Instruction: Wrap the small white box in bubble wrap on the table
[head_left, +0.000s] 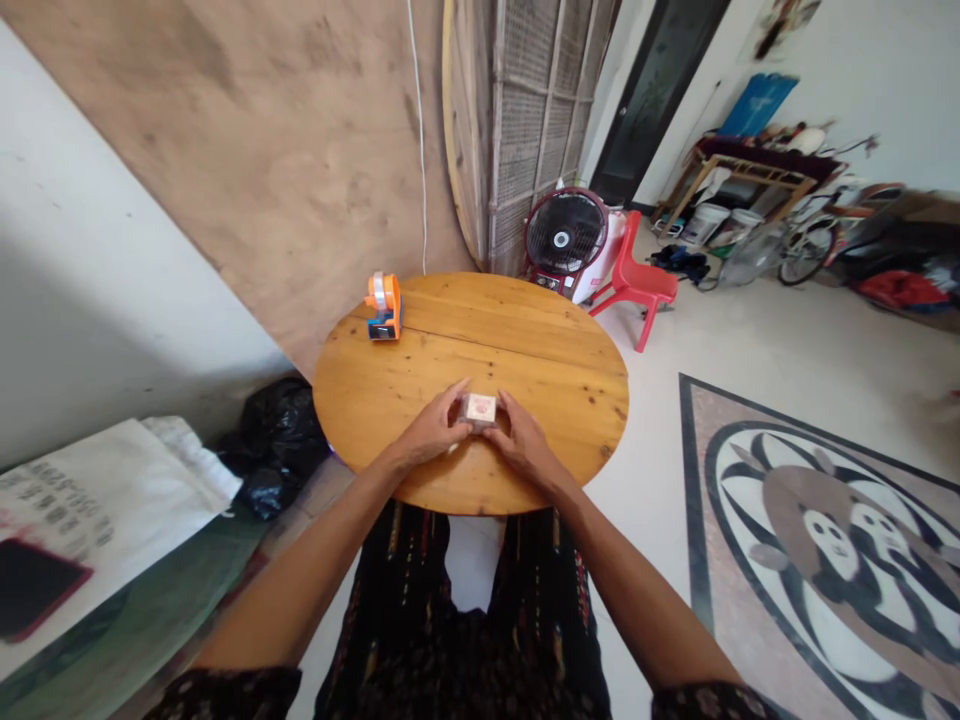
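Observation:
A small box with a pale top and reddish print sits near the front middle of the round wooden table. My left hand holds its left side, thumb in front and fingers behind. From the right, my right hand grips the same box with thumb and fingertips. What is printed on it is too small to read. Towards the table's back left stands an orange and blue tape dispenser with a roll of tape, apart from both hands.
The round table stands close to a wooden panel wall. Behind it on the right are a fan and a red plastic chair. Black plastic bags and a white sack with a phone lie at left.

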